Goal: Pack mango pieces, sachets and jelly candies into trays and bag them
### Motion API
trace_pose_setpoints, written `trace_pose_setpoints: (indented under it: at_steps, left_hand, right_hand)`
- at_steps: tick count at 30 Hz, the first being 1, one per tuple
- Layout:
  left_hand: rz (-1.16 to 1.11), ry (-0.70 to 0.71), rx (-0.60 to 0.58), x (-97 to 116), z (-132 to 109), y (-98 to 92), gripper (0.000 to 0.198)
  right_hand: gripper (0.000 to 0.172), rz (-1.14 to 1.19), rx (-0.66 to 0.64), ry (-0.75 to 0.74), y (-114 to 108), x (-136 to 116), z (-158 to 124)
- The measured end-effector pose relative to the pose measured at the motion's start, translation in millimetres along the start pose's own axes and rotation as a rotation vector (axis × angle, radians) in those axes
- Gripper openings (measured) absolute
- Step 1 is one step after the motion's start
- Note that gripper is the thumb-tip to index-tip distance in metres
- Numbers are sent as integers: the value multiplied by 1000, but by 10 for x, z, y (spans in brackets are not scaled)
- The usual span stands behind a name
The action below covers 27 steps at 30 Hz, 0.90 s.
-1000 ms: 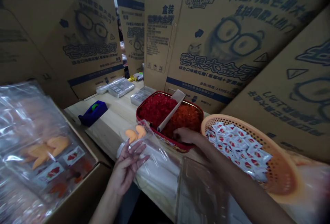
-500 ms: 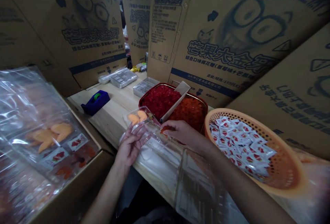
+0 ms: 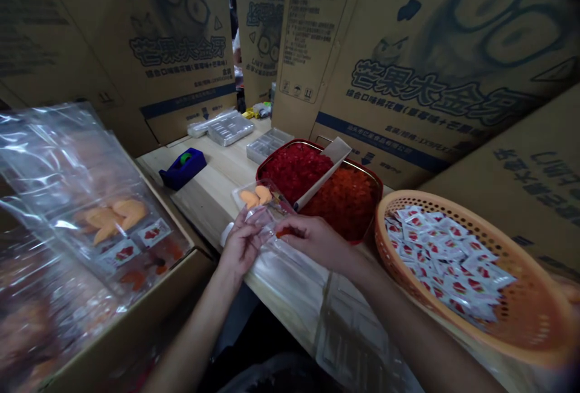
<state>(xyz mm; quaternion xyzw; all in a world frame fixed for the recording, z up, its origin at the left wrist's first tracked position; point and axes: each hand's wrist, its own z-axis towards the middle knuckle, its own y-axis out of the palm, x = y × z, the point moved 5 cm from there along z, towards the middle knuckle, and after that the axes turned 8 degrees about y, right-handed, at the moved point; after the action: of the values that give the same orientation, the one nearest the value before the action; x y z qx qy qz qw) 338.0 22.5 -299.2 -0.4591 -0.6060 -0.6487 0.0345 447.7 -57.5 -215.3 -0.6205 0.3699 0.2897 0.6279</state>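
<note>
My left hand (image 3: pixel 242 247) grips the near edge of a clear plastic tray (image 3: pixel 272 215), with thumb and fingers at its rim. Two pale orange wing-shaped pieces (image 3: pixel 256 197) lie in the tray's far compartment. Over the tray's near right part, my right hand (image 3: pixel 312 241) is closed in a pinch on a small orange-red piece (image 3: pixel 284 232), partly hidden by the fingers. Just beyond the hands sits a red-rimmed tub with dark red pieces (image 3: pixel 292 166) on its left and orange-red pieces (image 3: pixel 348 200) on its right, parted by a pale divider (image 3: pixel 324 175).
An orange perforated basket (image 3: pixel 530 326) of small white packets stands at right. At left, a cardboard box (image 3: pixel 131 314) holds packed clear trays. A blue tape dispenser (image 3: pixel 183 169) and clear trays (image 3: pixel 231 127) sit farther back. Large printed cartons (image 3: pixel 408 73) wall the table.
My right hand has moved left and in over the tray, carrying the small orange-red piece. The whole view has shifted, so things sit a little farther right and lower.
</note>
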Motion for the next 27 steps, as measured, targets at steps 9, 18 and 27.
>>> trace_pose_setpoints:
  at_steps: [9, 18, 27]
  left_hand:
    - [1, 11, 41, 21, 12, 23, 48]
    - [-28, 4, 44, -6, 27, 0, 49]
    - [-80, -4, 48, 1, 13, -14, 47]
  right_hand:
    - [20, -16, -26, -110, 213, -2, 44]
    - [11, 427, -41, 201, 210, 113, 13]
    - [9, 120, 237, 115, -98, 209, -20]
